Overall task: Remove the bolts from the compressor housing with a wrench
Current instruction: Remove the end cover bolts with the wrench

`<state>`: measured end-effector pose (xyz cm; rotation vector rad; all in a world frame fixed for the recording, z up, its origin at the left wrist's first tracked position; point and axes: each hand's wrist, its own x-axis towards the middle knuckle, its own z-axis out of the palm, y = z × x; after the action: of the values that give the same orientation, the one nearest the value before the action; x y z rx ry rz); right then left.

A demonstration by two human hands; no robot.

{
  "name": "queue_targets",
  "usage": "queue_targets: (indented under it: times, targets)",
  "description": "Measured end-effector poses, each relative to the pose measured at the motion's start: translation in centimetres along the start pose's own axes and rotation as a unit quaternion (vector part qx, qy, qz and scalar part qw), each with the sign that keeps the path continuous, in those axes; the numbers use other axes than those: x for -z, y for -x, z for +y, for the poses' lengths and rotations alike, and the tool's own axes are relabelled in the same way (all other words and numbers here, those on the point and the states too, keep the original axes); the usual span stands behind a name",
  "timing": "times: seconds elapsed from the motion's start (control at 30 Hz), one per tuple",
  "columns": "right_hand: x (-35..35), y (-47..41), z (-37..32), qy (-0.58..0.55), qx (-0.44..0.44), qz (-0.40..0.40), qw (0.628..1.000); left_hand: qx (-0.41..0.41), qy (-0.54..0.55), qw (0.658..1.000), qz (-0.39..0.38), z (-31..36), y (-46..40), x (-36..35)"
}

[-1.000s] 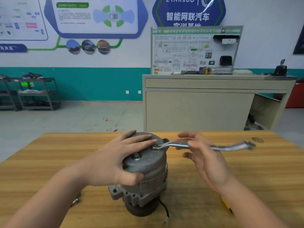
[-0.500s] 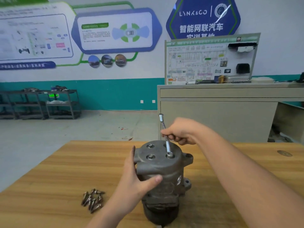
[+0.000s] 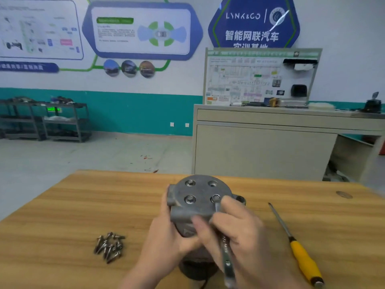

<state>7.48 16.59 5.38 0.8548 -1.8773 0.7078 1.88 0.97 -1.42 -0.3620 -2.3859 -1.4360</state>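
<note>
While my left hand grips the housing upright on the table, my right hand curls round the wrench, its head on the near-right bolt. Loose bolts lie piled to the left.

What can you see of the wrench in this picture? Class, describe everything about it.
The wrench is a slim, silvery metal bar with faint markings on its shaft. Its far end sits on the near-right bolt atop the grey compressor housing; the shaft slopes down toward the camera. The right hand grips its middle, hiding part of it, and the near end is blurred at the picture's lower edge.
</note>
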Motion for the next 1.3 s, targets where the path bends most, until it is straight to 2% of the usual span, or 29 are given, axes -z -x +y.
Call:
queue_targets:
  times: [0.07,0.1,0.17,0.23,0.33,0.4,0.47,0.6,0.73,0.8,0.9,1.03,1.1,1.13,1.2,1.23,1.3]
  targets:
    - [1.1,1.7,0.7,-0.087,-0.117,0.048,0.988,-0.020,0.012,1.000,-0.005,0.4,0.3,0.1]
    - [1.6,2.1,1.1,-0.146,-0.197,0.079,0.966,-0.027,-0.002,1.000,-0.006,0.6,0.4,0.0]
    - [2.3,2.3,2.3,-0.299,-0.355,0.117,0.878,-0.051,-0.028,0.998,0.012,1.0,0.3,-0.3]
    - [2.6,1.9,4.5,-0.407,-0.457,0.121,0.782,-0.058,-0.039,0.997,0.030,1.2,0.1,-0.5]
    - [2.9,0.2,7.8,-0.414,-0.558,0.112,0.710,-0.047,-0.034,0.997,0.053,1.1,-0.1,-0.8]
    - [2.9,-1.7,9.4,-0.395,-0.614,0.068,0.680,-0.055,-0.026,0.997,0.057,1.0,0.1,-0.8]
    - [2.6,-4.3,10.4,-0.338,-0.640,-0.019,0.690,-0.059,-0.022,0.997,0.051,1.0,0.2,-0.7]
    - [0.5,-9.5,9.8,-0.136,-0.589,-0.218,0.766,-0.060,-0.011,0.998,0.034,1.1,0.3,-0.6]
    - [-2.6,-12.4,6.3,0.082,-0.421,-0.348,0.834,-0.055,-0.009,0.998,0.040,1.6,0.4,-0.5]
    - [-3.8,-12.1,4.4,0.185,-0.329,-0.359,0.853,-0.063,-0.014,0.997,0.039,1.8,0.4,-0.6]
    - [-4.3,-9.6,2.0,0.234,-0.228,-0.296,0.898,-0.048,-0.016,0.998,0.044,1.7,0.5,-0.6]
    - [-3.0,-5.2,0.2,0.189,-0.092,-0.166,0.963,-0.049,-0.010,0.998,0.022,2.0,0.5,-1.0]
    - [-2.1,-3.1,0.4,0.115,-0.044,-0.074,0.990,-0.033,0.044,0.998,0.022,1.8,0.6,-1.2]
    - [-1.7,-2.0,0.7,0.040,-0.044,-0.016,0.998,-0.032,0.040,0.998,0.031,1.7,0.7,-1.1]
    - [-0.7,-0.1,1.6,-0.120,-0.111,0.074,0.984,-0.054,-0.009,0.997,0.047,1.2,1.0,-0.7]
    - [-0.3,0.5,2.2,-0.190,-0.174,0.114,0.960,-0.057,-0.013,0.997,0.050,1.2,1.1,-0.5]
    - [0.1,1.1,3.5,-0.310,-0.321,0.178,0.877,-0.041,-0.010,0.998,0.046,1.2,1.1,-0.6]
